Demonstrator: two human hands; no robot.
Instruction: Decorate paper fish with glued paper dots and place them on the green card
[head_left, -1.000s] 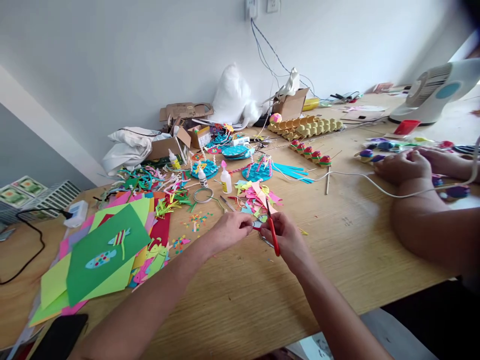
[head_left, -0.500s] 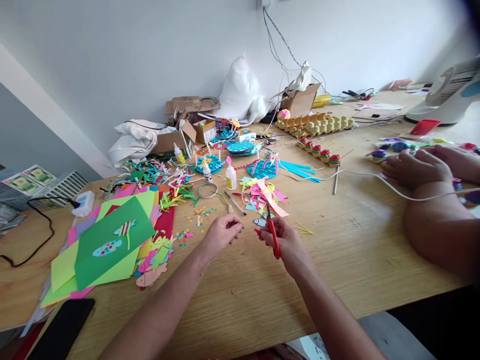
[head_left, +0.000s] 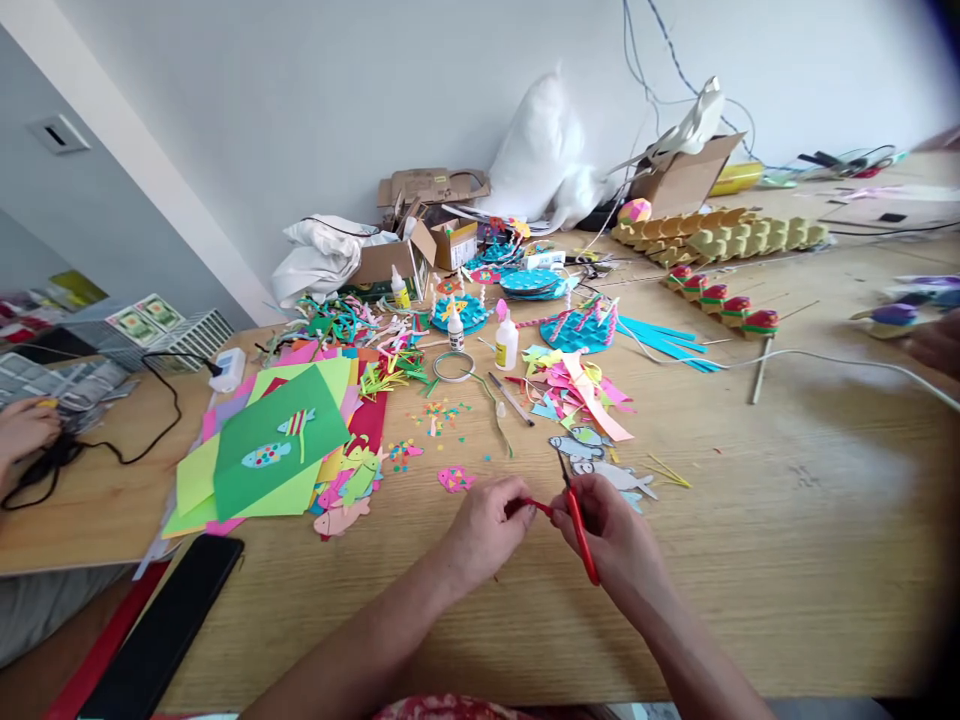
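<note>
My left hand [head_left: 491, 530] pinches one end of a thin red paper strip [head_left: 539, 507] above the table. The strip's other end meets the fingertips of my right hand [head_left: 619, 535]. That hand also holds red-handled scissors [head_left: 580, 535], blades pointing away from me. Just beyond my hands lie grey paper fish [head_left: 611, 474] and a small pink paper fish [head_left: 455, 479] with coloured dots. A green card [head_left: 281, 430] to the left bears a striped fish and a dotted fish.
Glue bottles [head_left: 507, 342], a tape ring [head_left: 454, 367] and paper scraps [head_left: 577, 385] stand or lie ahead. A black phone [head_left: 169, 625] is at front left. A white cable [head_left: 825, 352] crosses the right side. Other people's hands show at the far left [head_left: 26, 428] and right edge.
My left hand has come close to my right and now grips the red strip's end. The view has shifted left, and the co-worker's arms at right are mostly out of frame.
</note>
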